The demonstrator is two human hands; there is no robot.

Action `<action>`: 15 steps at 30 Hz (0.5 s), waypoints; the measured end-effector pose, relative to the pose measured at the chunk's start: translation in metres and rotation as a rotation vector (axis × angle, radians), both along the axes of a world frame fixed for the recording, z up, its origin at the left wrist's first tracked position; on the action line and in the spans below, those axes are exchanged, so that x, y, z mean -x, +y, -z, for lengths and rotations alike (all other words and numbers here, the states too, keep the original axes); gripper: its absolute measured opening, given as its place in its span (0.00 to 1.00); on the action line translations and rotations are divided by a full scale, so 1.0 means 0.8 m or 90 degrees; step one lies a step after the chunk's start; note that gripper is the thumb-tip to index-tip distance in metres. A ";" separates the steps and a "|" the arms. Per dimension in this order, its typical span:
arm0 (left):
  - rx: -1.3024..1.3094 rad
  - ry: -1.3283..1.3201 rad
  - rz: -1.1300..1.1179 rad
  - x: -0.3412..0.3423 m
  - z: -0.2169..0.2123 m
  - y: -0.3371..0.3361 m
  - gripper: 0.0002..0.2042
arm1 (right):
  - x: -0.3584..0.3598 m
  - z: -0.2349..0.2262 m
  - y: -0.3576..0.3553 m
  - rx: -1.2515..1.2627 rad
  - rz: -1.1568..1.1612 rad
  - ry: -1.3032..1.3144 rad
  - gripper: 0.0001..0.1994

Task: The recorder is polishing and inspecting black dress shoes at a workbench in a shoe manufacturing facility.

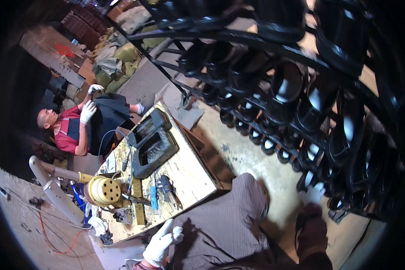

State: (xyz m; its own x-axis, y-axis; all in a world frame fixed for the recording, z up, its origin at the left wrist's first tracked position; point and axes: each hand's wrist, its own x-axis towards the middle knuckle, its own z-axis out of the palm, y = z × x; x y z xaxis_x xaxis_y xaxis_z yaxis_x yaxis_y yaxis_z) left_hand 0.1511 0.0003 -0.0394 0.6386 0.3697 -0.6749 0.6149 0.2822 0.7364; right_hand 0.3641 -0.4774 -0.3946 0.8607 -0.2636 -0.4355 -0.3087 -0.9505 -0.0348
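Note:
My left hand (pixel 163 243), in a white knit glove, is above my lap by the near edge of the workbench. Its fingers are partly stretched and apart, and nothing is in them. To the right, my right hand (pixel 312 194), also white-gloved, reaches down to the low end of a shoe rack. Its fingers look spread beside a black shoe (pixel 307 179) with a pale inside; whether they touch it I cannot tell. Several rows of black shoes (pixel 283 87) fill the dark rack (pixel 184 37).
The wooden workbench (pixel 195 177) carries a black tray (pixel 156 153), a blue-handled tool (pixel 154 198) and other hand tools. A yellow round duct head (pixel 105 190) stands at its left side. Beyond the bench sits a co-worker (pixel 69 128) with white gloves. Sacks (pixel 121 65) are piled behind.

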 end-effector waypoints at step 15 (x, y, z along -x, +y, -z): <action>0.216 -0.198 -0.057 0.053 -0.016 0.017 0.33 | 0.164 -0.488 0.169 -0.745 -0.323 -0.195 0.18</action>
State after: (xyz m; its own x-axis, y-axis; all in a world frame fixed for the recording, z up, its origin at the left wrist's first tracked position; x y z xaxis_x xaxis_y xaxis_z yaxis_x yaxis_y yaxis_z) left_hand 0.1087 0.0138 -0.0269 0.8055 0.2240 -0.5485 0.3418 0.5805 0.7391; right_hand 0.2327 -0.3419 -0.0045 0.8560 0.5150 0.0453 0.2394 -0.3172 -0.9177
